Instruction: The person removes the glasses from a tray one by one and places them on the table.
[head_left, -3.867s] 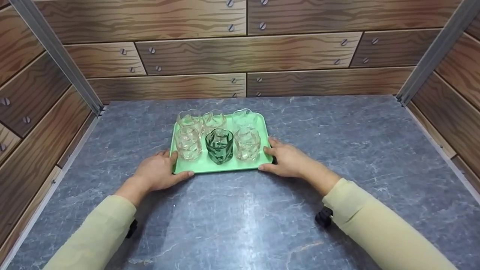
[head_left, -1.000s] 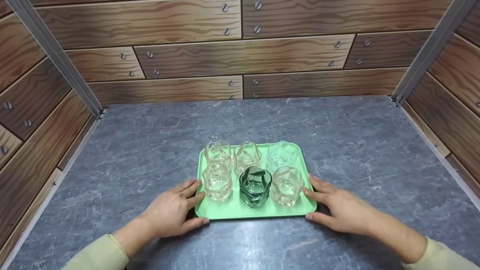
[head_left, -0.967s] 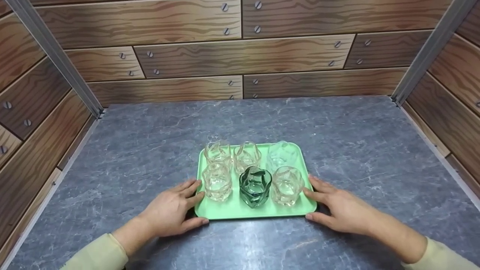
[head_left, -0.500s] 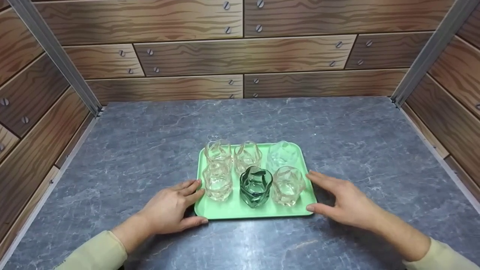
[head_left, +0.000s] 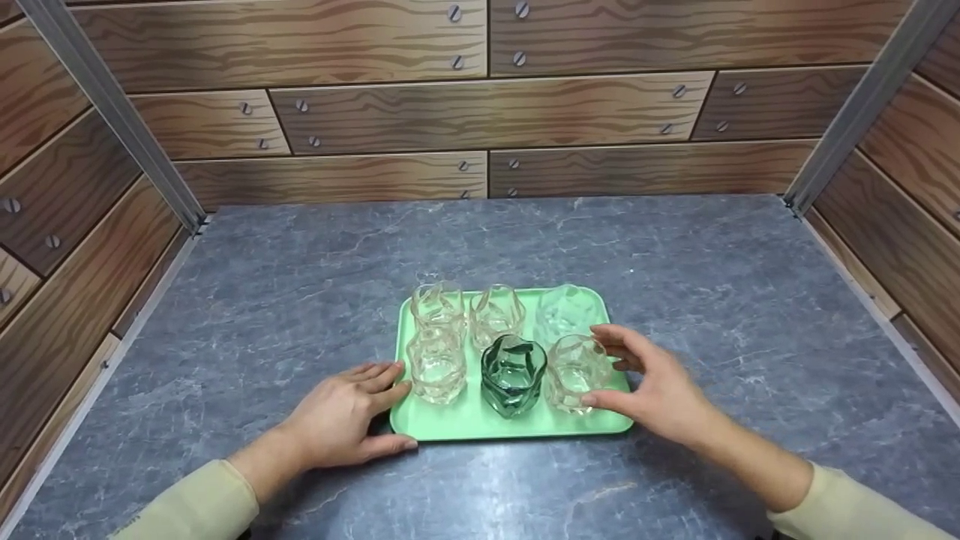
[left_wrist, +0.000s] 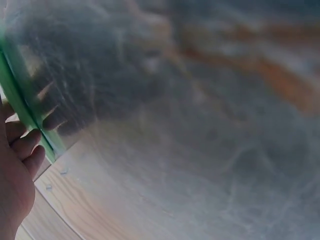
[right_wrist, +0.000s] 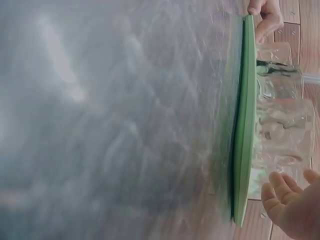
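Note:
A light green tray point(head_left: 450, 426) lies on the table, bearing several faceted glasses. In its front row stand a clear glass point(head_left: 438, 371) at left, a dark green glass point(head_left: 513, 379) in the middle and another clear glass point(head_left: 574, 375) at right. My left hand point(head_left: 330, 416) rests at the tray's front left corner, fingers along the side rim and thumb at the front edge. My right hand point(head_left: 664, 390) reaches over the right rim, thumb in front of the right clear glass and fingers behind it. In the right wrist view, the fingers point(right_wrist: 280, 190) are spread beside that glass.
Behind the front row stand two clear glasses, one at left point(head_left: 435, 300) and one in the middle point(head_left: 496, 311), and a pale bluish glass point(head_left: 564, 311) at right. The grey marbled table point(head_left: 300, 262) is bounded by wood-patterned walls point(head_left: 480, 112) and metal corner posts.
Over the earlier frames both hands brought the tray nearer and to the right. The right hand has since left the tray's right edge and come in to the front right glass; the left hand stayed.

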